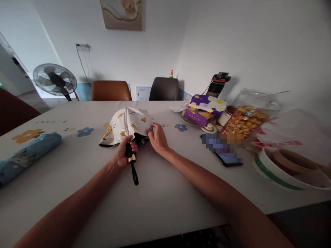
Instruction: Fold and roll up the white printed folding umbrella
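Observation:
A folded white umbrella with yellow cartoon prints lies on the table in front of me. My left hand is wrapped round its black handle, with the wrist strap hanging toward me. My right hand pinches the edge of the umbrella's cloth at its right side, near the black lining.
A rolled blue umbrella lies at the left edge. At the right are a phone, a purple box, a bag of snacks and a green-rimmed bowl. Two chairs and a standing fan are beyond the table.

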Tool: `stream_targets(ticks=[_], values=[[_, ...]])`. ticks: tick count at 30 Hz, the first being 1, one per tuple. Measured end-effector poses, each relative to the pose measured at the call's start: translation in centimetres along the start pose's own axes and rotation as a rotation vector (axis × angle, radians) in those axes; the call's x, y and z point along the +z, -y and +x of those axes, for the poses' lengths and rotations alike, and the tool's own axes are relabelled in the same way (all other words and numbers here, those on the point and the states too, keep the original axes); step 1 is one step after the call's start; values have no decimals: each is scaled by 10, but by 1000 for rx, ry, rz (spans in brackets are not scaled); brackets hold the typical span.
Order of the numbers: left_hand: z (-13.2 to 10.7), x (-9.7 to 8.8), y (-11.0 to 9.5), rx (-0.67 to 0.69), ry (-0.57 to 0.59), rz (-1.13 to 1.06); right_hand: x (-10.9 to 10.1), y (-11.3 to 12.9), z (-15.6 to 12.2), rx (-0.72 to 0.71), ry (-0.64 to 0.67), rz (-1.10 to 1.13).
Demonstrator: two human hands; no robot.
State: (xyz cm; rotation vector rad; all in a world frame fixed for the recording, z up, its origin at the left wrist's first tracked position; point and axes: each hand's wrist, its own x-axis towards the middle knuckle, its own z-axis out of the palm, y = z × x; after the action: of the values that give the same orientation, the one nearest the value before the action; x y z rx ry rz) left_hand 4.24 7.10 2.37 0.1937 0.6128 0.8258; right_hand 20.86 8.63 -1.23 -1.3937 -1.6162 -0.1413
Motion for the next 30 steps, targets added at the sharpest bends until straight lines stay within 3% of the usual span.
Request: stream_targets(ticks=[7, 14, 22, 30], values=[[0, 0, -1, 10, -9, 62, -6, 4, -14, -114, 41, 4], [-1, 1, -3, -13, -18, 130, -6, 2, -13, -91, -113, 52], [1, -1, -7, -46, -20, 276, -20, 13, -17, -195, -72, 91], [0, 0, -5, -37, -23, 275, -14, 10, -17, -187, -52, -1]])
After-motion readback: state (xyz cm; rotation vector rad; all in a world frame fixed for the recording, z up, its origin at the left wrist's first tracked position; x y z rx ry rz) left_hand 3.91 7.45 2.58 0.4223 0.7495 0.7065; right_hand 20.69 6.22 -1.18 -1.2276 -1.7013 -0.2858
